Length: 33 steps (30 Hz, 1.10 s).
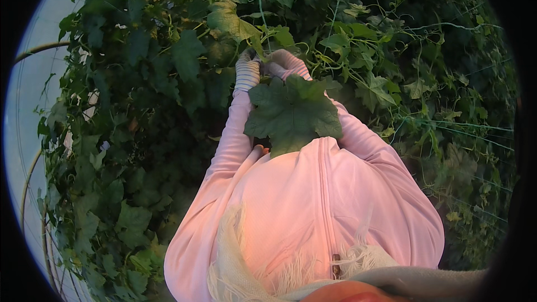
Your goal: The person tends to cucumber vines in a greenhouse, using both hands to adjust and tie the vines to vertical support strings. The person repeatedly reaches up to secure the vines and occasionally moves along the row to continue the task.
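My left hand (pixel 247 69), in a striped knit glove, reaches up into climbing vines with its fingertips dark and partly hidden. Right beside it, my right hand (pixel 288 63) in a matching glove has its fingers curled inward towards the left. A green twine (pixel 259 2) runs down to the spot between both hands, where a yellowish-green leaf (pixel 230 23) droops just above them. What the fingertips pinch cannot be made out. A large lobed leaf (pixel 295 113) lies in front of my forearms and covers part of the right wrist.
Dense vine foliage (pixel 138 92) surrounds me on both sides. More green twines (pixel 461 126) stretch across the plants at right. Curved poles (pixel 42 48) stand against pale sheeting (pixel 25 96) at the left edge. A fringed scarf (pixel 233 239) hangs over my pink jacket (pixel 285 201).
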Each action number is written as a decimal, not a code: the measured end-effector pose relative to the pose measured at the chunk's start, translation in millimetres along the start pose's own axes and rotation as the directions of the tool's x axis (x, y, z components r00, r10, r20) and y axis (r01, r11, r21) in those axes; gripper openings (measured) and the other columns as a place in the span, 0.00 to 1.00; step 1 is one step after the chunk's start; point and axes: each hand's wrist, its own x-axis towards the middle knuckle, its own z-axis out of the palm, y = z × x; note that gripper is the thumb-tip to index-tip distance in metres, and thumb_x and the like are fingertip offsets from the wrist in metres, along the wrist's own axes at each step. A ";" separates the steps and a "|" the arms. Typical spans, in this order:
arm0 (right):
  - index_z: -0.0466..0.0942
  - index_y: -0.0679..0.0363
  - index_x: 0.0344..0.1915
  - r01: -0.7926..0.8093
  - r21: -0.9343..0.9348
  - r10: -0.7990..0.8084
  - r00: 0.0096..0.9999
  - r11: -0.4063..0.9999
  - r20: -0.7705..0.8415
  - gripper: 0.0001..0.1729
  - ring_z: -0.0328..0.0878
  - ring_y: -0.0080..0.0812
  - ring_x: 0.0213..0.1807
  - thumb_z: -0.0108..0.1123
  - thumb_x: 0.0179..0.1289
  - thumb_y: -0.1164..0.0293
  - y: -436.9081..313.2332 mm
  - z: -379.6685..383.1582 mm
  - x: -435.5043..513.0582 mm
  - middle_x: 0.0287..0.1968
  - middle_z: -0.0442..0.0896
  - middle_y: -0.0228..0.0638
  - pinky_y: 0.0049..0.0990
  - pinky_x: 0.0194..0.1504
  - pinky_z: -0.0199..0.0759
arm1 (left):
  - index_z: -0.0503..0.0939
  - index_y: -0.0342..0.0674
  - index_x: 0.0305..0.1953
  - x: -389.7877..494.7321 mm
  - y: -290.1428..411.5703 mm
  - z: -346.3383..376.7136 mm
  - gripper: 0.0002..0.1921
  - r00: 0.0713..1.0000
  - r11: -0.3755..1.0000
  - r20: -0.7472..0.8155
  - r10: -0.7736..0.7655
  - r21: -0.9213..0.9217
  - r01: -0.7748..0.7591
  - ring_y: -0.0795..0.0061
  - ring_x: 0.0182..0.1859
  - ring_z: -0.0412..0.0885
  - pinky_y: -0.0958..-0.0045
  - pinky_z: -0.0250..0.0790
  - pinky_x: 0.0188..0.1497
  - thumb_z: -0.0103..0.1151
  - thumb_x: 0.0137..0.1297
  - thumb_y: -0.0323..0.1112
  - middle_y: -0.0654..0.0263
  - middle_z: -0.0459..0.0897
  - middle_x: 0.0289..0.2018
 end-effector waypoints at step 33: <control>0.71 0.63 0.50 -0.129 -0.117 0.151 0.968 0.985 0.202 0.18 0.73 0.21 0.47 0.57 0.61 0.68 -64.7 -90.4 13.3 0.43 0.78 0.31 0.22 0.49 0.68 | 0.71 0.39 0.45 -68.3 30.6 73.9 0.10 0.942 0.995 0.327 -0.078 -0.040 0.096 0.77 0.38 0.76 0.79 0.68 0.43 0.51 0.62 0.27 0.64 0.77 0.36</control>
